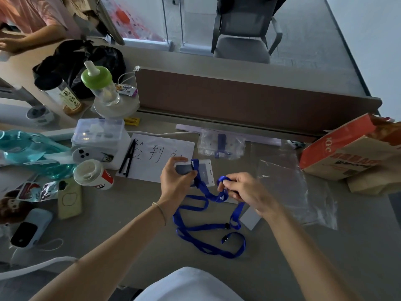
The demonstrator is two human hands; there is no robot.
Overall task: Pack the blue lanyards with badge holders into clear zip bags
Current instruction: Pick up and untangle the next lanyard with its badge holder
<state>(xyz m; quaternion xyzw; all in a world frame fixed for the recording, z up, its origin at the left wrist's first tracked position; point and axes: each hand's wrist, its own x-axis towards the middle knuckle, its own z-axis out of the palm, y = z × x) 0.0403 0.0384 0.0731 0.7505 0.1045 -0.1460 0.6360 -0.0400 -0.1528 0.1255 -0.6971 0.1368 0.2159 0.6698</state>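
Tangles could come: our left hand [176, 178] gripped the badge holder [205, 170], our right hand [239, 187] pinched the lanyard [195, 228], and long loops lay loose.

Count on the table [134, 213]: 2 hands, left hand [176, 181] and right hand [243, 189]. Blue lanyards [208, 227]: tangled, approx. 2 judging by 2 black clips, can't be sure. 1 badge holder [204, 170] in view, plus 1 white card [249, 218]. Clear zip bags: 1 filled bag [221, 144], 1 flat empty bag [288, 181]. 1 paper sign [160, 155], 2 black pens [128, 159], 1 lidded cup [93, 174], 1 phone [69, 198], 1 paper takeaway bag [351, 153], 1 green-lid bottle [99, 83].
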